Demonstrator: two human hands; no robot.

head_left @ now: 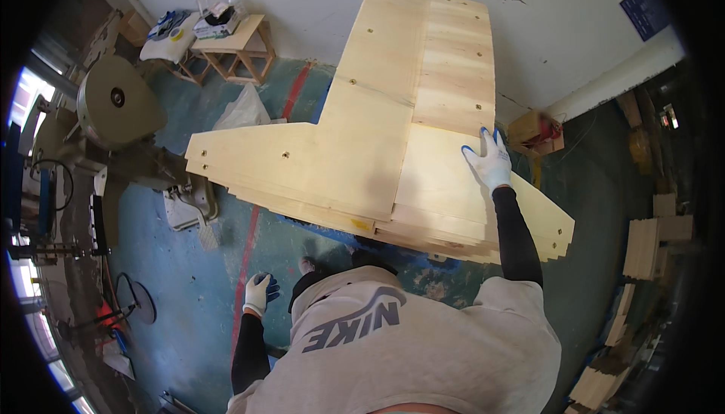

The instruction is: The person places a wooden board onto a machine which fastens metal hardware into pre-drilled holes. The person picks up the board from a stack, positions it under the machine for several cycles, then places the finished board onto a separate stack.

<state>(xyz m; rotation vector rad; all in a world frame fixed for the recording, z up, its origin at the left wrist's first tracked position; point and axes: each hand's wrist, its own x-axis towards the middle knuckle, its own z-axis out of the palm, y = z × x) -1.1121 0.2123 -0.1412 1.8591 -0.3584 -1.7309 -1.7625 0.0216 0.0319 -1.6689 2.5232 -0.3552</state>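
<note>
- From the head camera: a stack of plywood panels (377, 165) lies flat and fills the middle of the room, carried on something hidden beneath it, above a blue-green floor (196, 316).
- The right hand (489, 161), in a white glove with blue fingertips, rests palm down on the top sheet near the stack's right edge, fingers spread flat and gripping nothing.
- The left hand (258, 293), gloved the same way, hangs low and well clear of the stack's near-left corner; its fingers look loosely curled and empty.
- The panels look stiff, broad and smooth, with small drilled holes; I'd judge one sheet light enough but awkward, best taken by two opposite edges, since a flat palm would only slide it.
- Left of the stack stands a metal machine with a round disc (121, 100); beyond the stack's far-left corner, a small wooden stool (234, 47); right of it, wood offcuts (653, 244).
</note>
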